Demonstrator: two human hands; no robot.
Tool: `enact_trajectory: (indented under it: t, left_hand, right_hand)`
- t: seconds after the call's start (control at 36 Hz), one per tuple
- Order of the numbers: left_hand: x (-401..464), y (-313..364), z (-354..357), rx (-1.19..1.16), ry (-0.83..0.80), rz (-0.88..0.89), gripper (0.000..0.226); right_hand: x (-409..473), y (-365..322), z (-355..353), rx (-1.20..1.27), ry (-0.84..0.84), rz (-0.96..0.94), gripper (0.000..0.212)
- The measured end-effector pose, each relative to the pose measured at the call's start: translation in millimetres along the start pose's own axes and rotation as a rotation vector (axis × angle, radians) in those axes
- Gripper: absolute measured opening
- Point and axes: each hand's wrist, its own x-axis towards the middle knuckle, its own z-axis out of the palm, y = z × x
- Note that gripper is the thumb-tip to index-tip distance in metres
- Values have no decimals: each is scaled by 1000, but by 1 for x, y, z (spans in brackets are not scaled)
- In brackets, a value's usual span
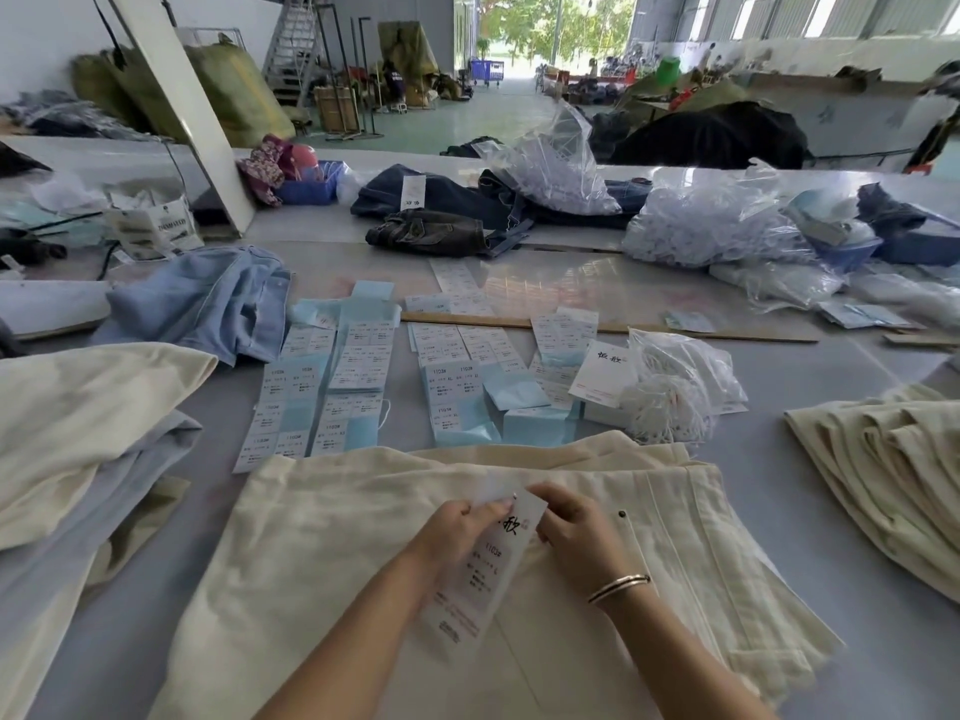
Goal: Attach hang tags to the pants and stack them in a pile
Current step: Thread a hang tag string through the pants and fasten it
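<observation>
Grey table (pixel 779 511), bagged strings (pixel 670 392) (white), tags (pixel 332 376)

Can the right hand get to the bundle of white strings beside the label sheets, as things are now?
Probably yes, but not at once. The string bundle lies uncovered just beyond the cream pants, ahead of the right hand. That hand and the left hand both grip the hang tag, so it must let go first.

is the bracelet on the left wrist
No, the bracelet circles the wrist of the right hand, which holds the hang tag with the left hand.
</observation>
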Motion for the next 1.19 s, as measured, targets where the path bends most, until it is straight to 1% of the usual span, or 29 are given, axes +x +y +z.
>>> enact_trajectory:
  t: [0.06,0.08,0.11,0.14,0.19,0.22,0.25,0.28,0.31,0.36,0.44,0.56,0.64,0.72,0.78,0.89,0.94,1.0,1.03,1.08,1.14,1.17,1.19]
  left_hand:
    - [1,0,1,30,-16,26,43]
    - [2,0,2,52,2,59,39]
    - [4,-1,3,86,58,107,34]
    - [6,-3,5,131,148,165,33]
    - [8,-9,7,253,366,350,50]
    - [9,-11,8,335,442,475,53]
    - [8,-13,8,433,493,607,49]
    - [6,-13,9,538,527,717,39]
    - [5,-13,9,637,553,792,28]
    - [3,-10,10,761,568,858,18]
    - [0,-7,11,745,511,832,4]
    - [-2,-7,12,676,445,768,3]
    - [-2,-6,13,614,436,706,7]
    - [0,-5,14,616,427,673,10]
    - [2,-5,15,607,444,658,10]
    - [5,-4,11,569,475,585,10]
    - [7,-4,9,576,458,531,10]
    - [8,-3,8,577,437,482,11]
    - [8,-3,7,575,422,451,12]
    - [8,-3,6,600,376,384,12]
    - [8,-2,7,656,326,339,14]
    - [7,0,9,666,309,334,14]
    - [7,3,12,658,294,343,13]
  right_hand:
    - [0,1,1,-4,-6,6,29]
    - [0,2,2,-4,-11,10,27]
    - [0,2,2,2,-12,14,26]
    - [0,3,2,8,-6,18,25]
    - [1,5,2,-2,9,23,24]
    - [1,5,3,-15,9,26,22]
    - [1,5,3,-24,5,28,20]
    - [0,5,4,-29,1,30,18]
    - [0,5,4,-32,-2,32,16]
    - [0,4,4,-58,-3,34,16]
    - [0,5,3,-70,-2,35,21]
    - [0,4,2,-78,-7,34,22]
    - [-1,2,1,-63,-3,39,24]
    - [-1,2,-1,-102,-1,47,18]
    - [-1,2,-3,-98,-3,61,20]
    - [-4,5,-16,69,53,123,31]
    - [-5,8,-26,126,122,139,33]
    - [-6,12,-34,208,221,168,29]
    - [-6,14,-37,286,270,187,27]
    - [-7,14,-40,540,345,220,23]
    - [-8,11,-41,736,379,228,22]
    - [-9,9,-41,749,381,224,24]
    - [-10,7,-40,707,379,214,26]
